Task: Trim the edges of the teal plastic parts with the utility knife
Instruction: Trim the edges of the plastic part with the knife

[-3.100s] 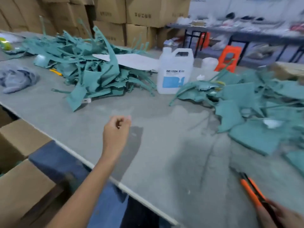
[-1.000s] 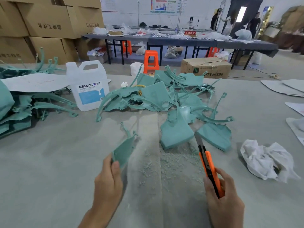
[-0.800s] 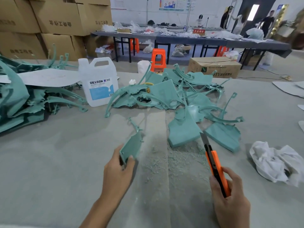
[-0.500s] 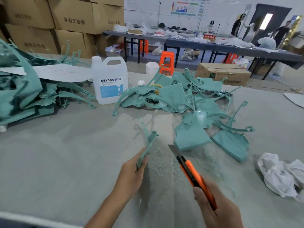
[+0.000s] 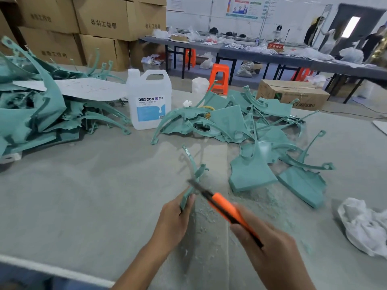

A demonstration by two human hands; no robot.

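My left hand (image 5: 172,221) grips a thin teal plastic part (image 5: 193,174) by its lower end and holds it edge-on above the grey table (image 5: 83,195). My right hand (image 5: 270,251) grips an orange utility knife (image 5: 226,208). Its blade crosses the part just above my left fingers, blurred by motion. A loose heap of teal parts (image 5: 251,139) lies behind my hands at centre right. A bigger heap of teal parts (image 5: 39,114) fills the left side.
A white DEXCON jug (image 5: 149,101) stands between the two heaps. A crumpled white cloth (image 5: 364,227) lies at the right. Teal shavings (image 5: 211,214) cover the table under my hands. Cardboard boxes (image 5: 94,24), orange stools and long tables with people stand behind.
My right hand has swung the knife left, from beside the part to across it. My left hand has turned the part edge-on. The view has shifted.
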